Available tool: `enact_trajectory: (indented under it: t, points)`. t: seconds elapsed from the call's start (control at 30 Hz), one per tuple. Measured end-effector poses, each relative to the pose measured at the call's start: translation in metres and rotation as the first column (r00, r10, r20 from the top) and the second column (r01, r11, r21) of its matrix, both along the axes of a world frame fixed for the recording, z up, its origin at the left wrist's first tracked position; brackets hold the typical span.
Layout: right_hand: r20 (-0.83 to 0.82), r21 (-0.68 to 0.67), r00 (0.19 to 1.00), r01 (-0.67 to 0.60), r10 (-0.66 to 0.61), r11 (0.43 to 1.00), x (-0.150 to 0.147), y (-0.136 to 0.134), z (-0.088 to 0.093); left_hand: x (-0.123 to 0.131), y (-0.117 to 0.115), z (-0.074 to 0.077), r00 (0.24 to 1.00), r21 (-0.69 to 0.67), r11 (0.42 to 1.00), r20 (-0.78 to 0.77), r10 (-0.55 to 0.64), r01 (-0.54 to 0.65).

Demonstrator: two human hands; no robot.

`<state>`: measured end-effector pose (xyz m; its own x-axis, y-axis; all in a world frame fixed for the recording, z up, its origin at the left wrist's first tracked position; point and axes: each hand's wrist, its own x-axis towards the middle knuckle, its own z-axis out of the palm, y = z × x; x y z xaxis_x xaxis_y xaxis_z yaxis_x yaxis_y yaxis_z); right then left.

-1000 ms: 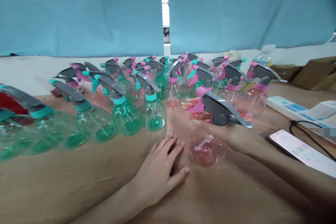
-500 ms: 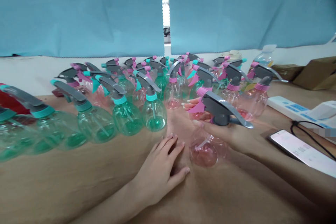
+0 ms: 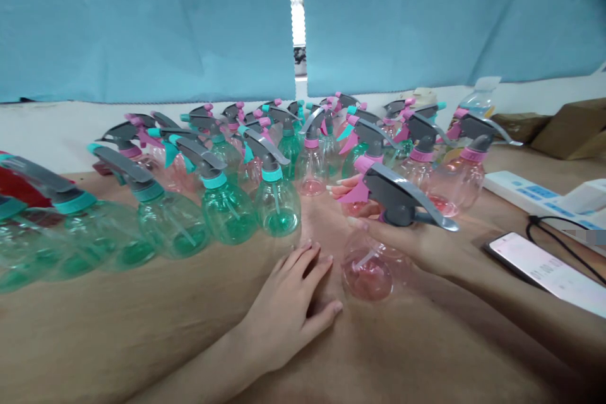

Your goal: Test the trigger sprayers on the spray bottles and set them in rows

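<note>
A clear pink spray bottle (image 3: 368, 273) with a grey and pink trigger head stands on the table in front of me. My right hand (image 3: 374, 211) is wrapped round its neck, just below the head, which hides part of the fingers. Flat on the tabletop, left of that bottle, lies my left hand (image 3: 298, 297), fingers spread and holding nothing. Just beyond its fingertips is a green spray bottle (image 3: 278, 208) with a turquoise collar. Another pink spray bottle (image 3: 459, 180) stands behind my right wrist.
Several green bottles (image 3: 175, 227) form a row on the left, with more pink and green ones crowded behind. To the right are a phone (image 3: 544, 271), a white power strip (image 3: 530, 196), a black cable (image 3: 558, 246) and a brown box (image 3: 572, 132). Blue cloth (image 3: 151, 25) hangs behind.
Almost nothing differs. Both hands and the pink bottle keep their places; the view has shifted very slightly.
</note>
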<state>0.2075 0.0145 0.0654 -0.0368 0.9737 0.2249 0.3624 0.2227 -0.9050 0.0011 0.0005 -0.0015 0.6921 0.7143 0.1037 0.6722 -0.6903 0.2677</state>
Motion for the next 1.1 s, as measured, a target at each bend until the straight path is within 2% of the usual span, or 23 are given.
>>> enact_trajectory:
  t: [0.23,0.5,0.63,0.77,0.93,1.1]
  points:
    - [-0.007,-0.028,1.0,-0.031,0.03,0.999,0.002,0.001,-0.004,-0.001,0.0,0.001,1.0,0.0,1.0,-0.023,-0.006,0.006]
    - [0.003,-0.057,0.996,-0.088,0.088,0.994,0.012,0.009,-0.021,0.0,0.0,0.002,1.0,-0.009,1.0,-0.02,0.004,-0.005]
    - [-0.018,-0.044,0.989,-0.148,0.147,0.988,0.008,0.006,-0.01,0.0,0.0,0.001,1.0,-0.007,1.0,-0.026,0.004,-0.004]
    - [0.019,0.012,0.992,-0.125,0.125,0.992,0.004,-0.001,0.003,0.0,0.0,0.0,0.999,-0.006,1.0,-0.032,-0.002,0.002]
    - [0.086,-0.065,0.991,-0.098,0.104,0.993,0.009,-0.006,0.0,-0.001,0.0,0.0,0.999,0.005,1.0,-0.033,-0.001,0.001]
    - [-0.037,-0.016,0.988,-0.149,0.148,0.989,0.007,0.0,-0.003,0.0,0.0,0.0,0.999,0.005,1.0,-0.037,0.002,-0.001]
